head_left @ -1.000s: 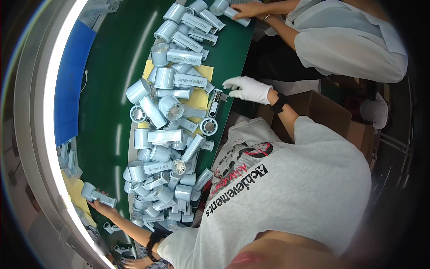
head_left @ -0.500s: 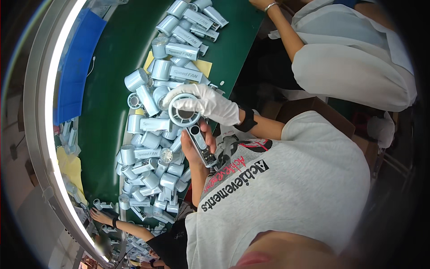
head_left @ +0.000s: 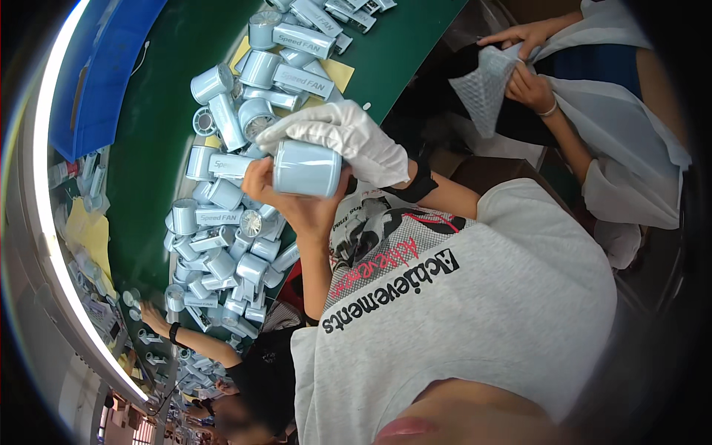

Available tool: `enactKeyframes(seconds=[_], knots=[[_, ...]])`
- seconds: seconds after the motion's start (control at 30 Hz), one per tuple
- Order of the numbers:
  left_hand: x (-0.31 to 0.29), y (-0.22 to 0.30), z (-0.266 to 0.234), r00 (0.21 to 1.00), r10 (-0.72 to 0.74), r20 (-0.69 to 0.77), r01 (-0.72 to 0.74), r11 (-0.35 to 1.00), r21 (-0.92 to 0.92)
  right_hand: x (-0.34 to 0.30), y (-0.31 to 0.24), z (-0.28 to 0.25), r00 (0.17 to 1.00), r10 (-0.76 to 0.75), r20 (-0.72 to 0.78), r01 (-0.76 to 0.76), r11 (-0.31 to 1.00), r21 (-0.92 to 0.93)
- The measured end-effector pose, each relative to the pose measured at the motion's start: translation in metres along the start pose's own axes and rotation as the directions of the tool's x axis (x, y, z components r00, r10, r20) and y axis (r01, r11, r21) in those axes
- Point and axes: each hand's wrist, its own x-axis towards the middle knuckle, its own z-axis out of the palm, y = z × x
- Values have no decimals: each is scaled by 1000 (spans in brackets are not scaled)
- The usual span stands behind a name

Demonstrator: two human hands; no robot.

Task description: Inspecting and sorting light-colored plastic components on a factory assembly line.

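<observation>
Bare left hand curls from below around a pale-blue, glossy cylindrical fan head; the white-gloved right hand bends its fingers over the top, both partly closed on it. From the left come a blue plastic bin, green tabletop, heaped pale-blue handheld fans beside the held one, and a co-worker's hands gripping translucent bubble wrap.

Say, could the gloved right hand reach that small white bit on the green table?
Probably yes: the small white bit lies on the green table, near the gloved right hand, nothing visible between. That hand appears busy at the light-blue fan, though, and would need to leave it.
</observation>
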Motion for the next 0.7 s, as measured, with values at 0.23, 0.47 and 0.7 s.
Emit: enactKeyframes(seconds=[0.23,0.47,0.7], knots=[[-7,14,-23,439,-731,522,634,-159,-757,4,30,8,962,36,270,7,988,-157],[-1,-25,-49,466,-652,598,479,-382,-790,-43,71,38,860,-252,444,399,873,-279],[-14,-48,-67,780,-605,159,427,328,-843,-69,107,96,953,-303,26,210,593,-777]])
